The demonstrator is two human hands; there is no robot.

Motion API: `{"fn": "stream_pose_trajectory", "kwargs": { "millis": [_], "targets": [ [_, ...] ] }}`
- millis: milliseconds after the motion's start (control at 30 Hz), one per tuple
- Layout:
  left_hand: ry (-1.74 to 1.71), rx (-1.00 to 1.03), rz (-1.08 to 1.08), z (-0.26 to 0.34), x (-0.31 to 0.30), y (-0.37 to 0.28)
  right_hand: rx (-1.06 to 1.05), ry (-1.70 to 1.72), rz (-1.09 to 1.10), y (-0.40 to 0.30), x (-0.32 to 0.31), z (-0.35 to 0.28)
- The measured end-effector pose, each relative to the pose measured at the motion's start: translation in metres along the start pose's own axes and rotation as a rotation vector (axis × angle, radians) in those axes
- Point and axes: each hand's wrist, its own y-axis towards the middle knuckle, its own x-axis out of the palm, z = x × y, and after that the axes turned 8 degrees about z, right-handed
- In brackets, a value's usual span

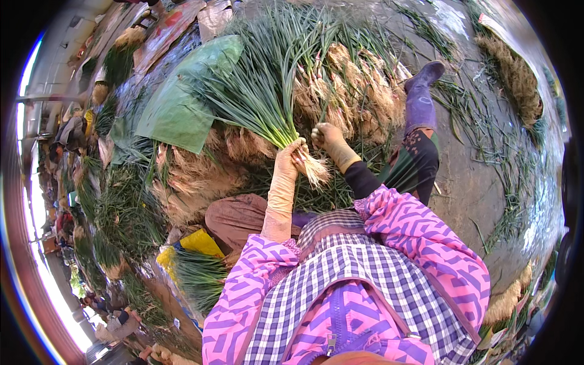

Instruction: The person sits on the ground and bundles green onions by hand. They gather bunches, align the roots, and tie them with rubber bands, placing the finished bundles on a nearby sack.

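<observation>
My gloved left hand (290,157) is closed around the lower stems of a bunch of green onions (273,123), just above the pale roots, and the leaves fan out up and to the left. To its right, my gloved right hand (329,137) has curled fingers; a thin green leaf rises beside them, and whether they pinch it I cannot tell. Beyond both hands lies a pile of green onions with shaggy tan roots (346,91). More rooted green onions (196,178) lie at the left, partly under a green sheet (182,100).
Loose green leaves (324,196) litter the ground below my hands. A purple boot (419,100) is stretched out at the right. Another bunch (200,276) lies by a yellow sheet (203,242). More onion heaps (515,77) are at the far right. People (73,130) are at the far left.
</observation>
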Motion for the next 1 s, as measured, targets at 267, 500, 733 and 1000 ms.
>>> {"fn": "stream_pose_trajectory", "kwargs": {
  "millis": [267,500,733,1000],
  "targets": [
    [0.012,-0.144,-0.018,-0.009,-0.008,-0.007,0.237,-0.111,-0.164,-0.034,0.051,0.005],
    [0.194,-0.032,-0.170,0.049,0.007,-0.062,-0.207,-0.866,-0.543,-0.037,0.050,-0.018],
    [-0.177,0.208,-0.325,0.091,0.010,-0.052,-0.991,-1.705,0.178,-0.009,0.073,-0.102],
    [-0.016,0.046,-0.067,0.057,0.020,-0.008,-0.585,-1.289,0.145,-0.030,0.083,-0.116]
  ]
}}
